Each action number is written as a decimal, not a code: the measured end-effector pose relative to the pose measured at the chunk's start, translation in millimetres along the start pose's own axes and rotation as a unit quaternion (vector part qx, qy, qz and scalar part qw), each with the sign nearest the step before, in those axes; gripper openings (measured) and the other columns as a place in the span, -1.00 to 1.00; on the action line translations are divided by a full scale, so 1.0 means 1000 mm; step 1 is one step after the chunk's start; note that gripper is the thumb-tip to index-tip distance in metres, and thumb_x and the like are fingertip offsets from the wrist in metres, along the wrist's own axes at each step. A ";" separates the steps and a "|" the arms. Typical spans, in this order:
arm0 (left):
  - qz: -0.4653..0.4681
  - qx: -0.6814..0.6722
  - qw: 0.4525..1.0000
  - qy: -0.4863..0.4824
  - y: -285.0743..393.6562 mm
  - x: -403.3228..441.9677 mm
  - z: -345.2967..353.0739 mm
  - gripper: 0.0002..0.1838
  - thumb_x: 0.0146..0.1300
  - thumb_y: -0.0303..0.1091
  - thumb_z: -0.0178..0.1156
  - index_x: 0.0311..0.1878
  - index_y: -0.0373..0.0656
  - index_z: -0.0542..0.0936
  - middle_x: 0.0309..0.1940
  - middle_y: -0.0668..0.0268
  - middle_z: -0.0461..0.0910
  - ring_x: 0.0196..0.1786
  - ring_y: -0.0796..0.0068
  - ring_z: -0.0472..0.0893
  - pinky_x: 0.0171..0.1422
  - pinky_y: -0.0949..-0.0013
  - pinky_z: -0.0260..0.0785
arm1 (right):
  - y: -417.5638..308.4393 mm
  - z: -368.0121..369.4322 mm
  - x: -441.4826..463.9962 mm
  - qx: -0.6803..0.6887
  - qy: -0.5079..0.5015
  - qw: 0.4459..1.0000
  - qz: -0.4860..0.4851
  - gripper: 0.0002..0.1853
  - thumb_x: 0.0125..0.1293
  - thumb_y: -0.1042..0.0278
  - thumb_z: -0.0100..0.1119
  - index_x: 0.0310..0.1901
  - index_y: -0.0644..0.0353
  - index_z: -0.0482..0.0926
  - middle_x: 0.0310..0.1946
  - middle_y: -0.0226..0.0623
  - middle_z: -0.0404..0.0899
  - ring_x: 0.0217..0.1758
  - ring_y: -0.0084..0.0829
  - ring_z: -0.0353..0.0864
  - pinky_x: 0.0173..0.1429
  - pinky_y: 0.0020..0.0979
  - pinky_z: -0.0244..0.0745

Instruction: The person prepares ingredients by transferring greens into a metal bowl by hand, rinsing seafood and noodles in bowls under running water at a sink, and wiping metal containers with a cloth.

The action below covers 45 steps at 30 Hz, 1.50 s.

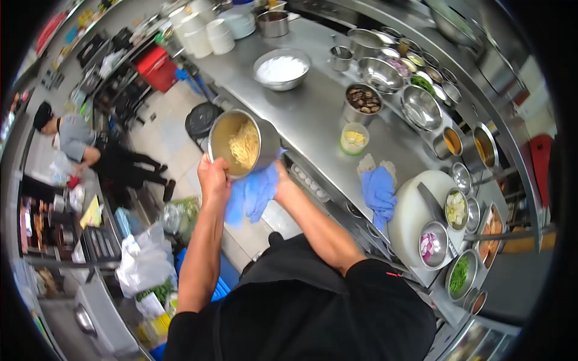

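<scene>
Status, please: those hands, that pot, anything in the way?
Left hand holds tilted pot. Right hand at blue cloth, fingers hidden. Yellow strands inside. Steel counter alongside.

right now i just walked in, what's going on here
The person's left hand grips the rim of a deep silver metal pot, tilted so pale yellow strips show inside. Their right hand is at the other side with a blue cloth, its fingers mostly hidden. The pot is held up beside a long steel counter, where a wide metal bowl holds something white. A co-worker in a grey shirt stands across the aisle.
</scene>
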State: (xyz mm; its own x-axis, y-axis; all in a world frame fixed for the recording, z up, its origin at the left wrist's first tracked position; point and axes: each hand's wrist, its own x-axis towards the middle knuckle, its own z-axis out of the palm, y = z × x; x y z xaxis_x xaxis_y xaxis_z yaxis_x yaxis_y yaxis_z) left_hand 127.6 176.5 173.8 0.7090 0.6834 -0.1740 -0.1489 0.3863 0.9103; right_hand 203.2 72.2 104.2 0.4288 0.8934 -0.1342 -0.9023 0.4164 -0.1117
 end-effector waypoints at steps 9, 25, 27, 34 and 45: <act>-0.042 0.311 0.947 0.069 -0.032 0.011 -0.098 -0.91 -0.01 -0.59 -0.01 -0.50 -0.17 0.34 -0.73 0.33 0.38 -0.86 0.56 0.31 -0.88 0.49 0.08 | -0.068 -0.004 0.013 -0.813 -0.066 0.485 -0.315 -0.67 0.23 0.20 0.18 -0.06 0.23 0.55 -0.26 -0.11 0.62 -0.24 -0.16 0.62 -0.07 -0.25 0.49; -0.115 0.111 0.961 0.224 -0.108 -0.046 -0.081 -0.90 -0.04 -0.58 0.00 -0.55 -0.30 0.29 -0.09 -0.01 0.61 -0.14 0.18 0.65 -0.03 0.30 0.47 | 0.033 -0.102 0.019 -0.678 0.274 0.672 -0.114 -0.77 -0.06 0.33 0.21 -0.36 0.26 0.56 -0.49 -0.14 0.62 -0.36 -0.26 0.64 -0.21 -0.22 0.51; -0.167 0.222 0.940 0.196 -0.099 -0.031 -0.107 -0.89 -0.03 -0.56 0.05 -0.37 -0.36 0.48 -0.14 0.01 0.63 -0.18 0.25 0.66 0.02 0.29 0.48 | 0.004 -0.073 0.033 -0.819 0.101 0.495 -0.272 -0.75 -0.11 0.31 0.24 -0.35 0.23 0.57 -0.43 -0.09 0.64 -0.33 -0.11 0.64 -0.19 -0.16 0.50; 0.004 0.415 0.909 -0.029 -0.058 0.045 -0.092 -0.91 -0.10 -0.57 0.12 -0.45 -0.23 0.52 -0.57 0.33 0.50 -0.52 0.57 0.43 -0.42 0.46 0.29 | -0.071 0.025 0.080 -0.879 -0.140 0.457 0.011 -0.66 -0.18 0.31 0.32 -0.28 0.20 0.58 -0.39 -0.15 0.64 -0.32 -0.22 0.63 -0.18 -0.26 0.49; 0.017 0.132 0.981 0.142 -0.123 0.066 -0.047 -0.76 -0.12 -0.69 -0.07 -0.61 -0.05 0.21 -0.63 0.51 0.21 -0.58 0.63 0.15 -0.55 0.39 0.07 | -0.057 -0.046 0.052 -0.758 0.228 0.544 -0.279 -0.48 -0.19 0.23 0.33 -0.11 0.25 0.53 -0.27 -0.10 0.64 -0.19 -0.12 0.63 -0.04 -0.19 0.49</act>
State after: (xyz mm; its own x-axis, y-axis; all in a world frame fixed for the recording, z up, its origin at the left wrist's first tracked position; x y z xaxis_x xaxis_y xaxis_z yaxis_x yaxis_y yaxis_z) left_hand 160.0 203.4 32.5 0.4812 0.8524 -0.2049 0.0409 0.2117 0.9765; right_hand 279.2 87.6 58.4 0.8951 0.4216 0.1449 0.2986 -0.3258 -0.8970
